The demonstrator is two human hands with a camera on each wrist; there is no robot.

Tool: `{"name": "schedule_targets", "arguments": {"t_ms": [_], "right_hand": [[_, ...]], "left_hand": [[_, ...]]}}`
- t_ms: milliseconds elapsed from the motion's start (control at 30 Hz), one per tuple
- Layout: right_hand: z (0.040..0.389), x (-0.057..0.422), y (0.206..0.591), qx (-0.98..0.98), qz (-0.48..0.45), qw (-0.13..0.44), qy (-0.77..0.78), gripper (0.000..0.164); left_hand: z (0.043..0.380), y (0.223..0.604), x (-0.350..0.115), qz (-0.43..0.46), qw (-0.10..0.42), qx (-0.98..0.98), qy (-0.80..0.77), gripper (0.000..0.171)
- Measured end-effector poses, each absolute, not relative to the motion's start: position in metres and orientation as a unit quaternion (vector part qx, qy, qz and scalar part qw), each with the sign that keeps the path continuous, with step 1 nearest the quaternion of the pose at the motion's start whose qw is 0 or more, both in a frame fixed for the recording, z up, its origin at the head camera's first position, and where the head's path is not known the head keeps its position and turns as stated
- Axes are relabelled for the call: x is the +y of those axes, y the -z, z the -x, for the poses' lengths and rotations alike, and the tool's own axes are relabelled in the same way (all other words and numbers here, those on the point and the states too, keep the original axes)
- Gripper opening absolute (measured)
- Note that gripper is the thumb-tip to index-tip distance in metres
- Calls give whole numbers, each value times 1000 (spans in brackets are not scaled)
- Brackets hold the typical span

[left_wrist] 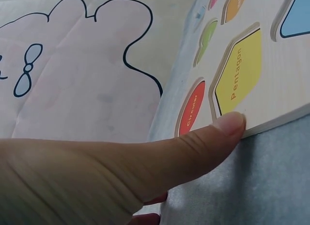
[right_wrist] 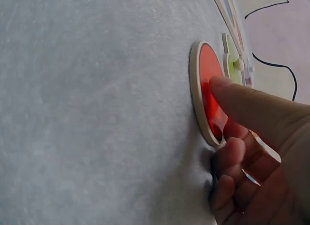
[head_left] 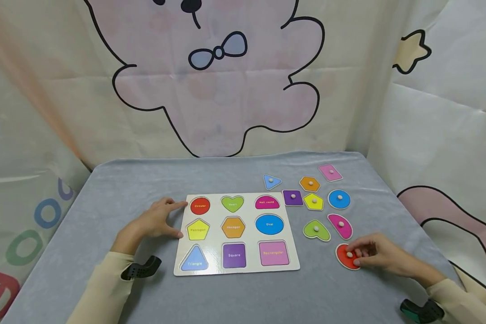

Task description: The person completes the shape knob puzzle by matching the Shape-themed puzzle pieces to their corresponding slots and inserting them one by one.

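Observation:
A white wooden shape board (head_left: 243, 265) with colored, labeled recesses lies on the table. At its left edge my left hand (head_left: 158, 219) rests with thumb and index finger spread, touching the edge. In the left wrist view, the thumb (left_wrist: 213, 138) lies against the rim beside the yellow pentagon recess (left_wrist: 242, 72). To the right of the board, my right hand (head_left: 378, 254) pinches at the small knob of a red circle puzzle piece (head_left: 343, 261), which lies flat. The right wrist view shows the thumb over the red face (right_wrist: 209, 65); the knob is hidden there.
Beyond the red piece lie other knobbed pieces: a green heart (head_left: 311, 230), a magenta half round (head_left: 340, 220), a blue oval (head_left: 339, 204), a yellow pentagon (head_left: 313, 207), a purple square (head_left: 288, 201) touching or near the board's corner, an orange hexagon (head_left: 305, 181), a blue triangle (head_left: 268, 185) and a pink rectangle (head_left: 326, 169).

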State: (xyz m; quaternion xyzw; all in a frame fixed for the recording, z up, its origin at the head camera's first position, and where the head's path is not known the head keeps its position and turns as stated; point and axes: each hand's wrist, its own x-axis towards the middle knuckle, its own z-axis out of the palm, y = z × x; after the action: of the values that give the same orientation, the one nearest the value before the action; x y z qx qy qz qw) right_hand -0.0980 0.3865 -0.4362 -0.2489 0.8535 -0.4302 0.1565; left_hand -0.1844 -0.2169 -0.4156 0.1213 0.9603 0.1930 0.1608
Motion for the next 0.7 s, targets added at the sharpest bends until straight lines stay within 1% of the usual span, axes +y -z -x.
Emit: {"name": "schedule_targets", "arguments": {"t_ms": [200, 367, 600, 700], "right_hand": [[98, 386, 438, 867, 225, 142, 420, 9], [97, 382, 440, 875, 214, 134, 412, 6], [97, 378, 436, 883, 182, 155, 405, 9], [97, 376, 433, 886, 177, 155, 399, 11]], "left_hand": [[185, 415, -215, -121, 162, 958, -202, 95], [182, 414, -214, -121, 166, 959, -196, 95], [180, 413, -215, -112, 163, 961, -191, 94], [178, 415, -215, -111, 163, 961, -194, 94]]}}
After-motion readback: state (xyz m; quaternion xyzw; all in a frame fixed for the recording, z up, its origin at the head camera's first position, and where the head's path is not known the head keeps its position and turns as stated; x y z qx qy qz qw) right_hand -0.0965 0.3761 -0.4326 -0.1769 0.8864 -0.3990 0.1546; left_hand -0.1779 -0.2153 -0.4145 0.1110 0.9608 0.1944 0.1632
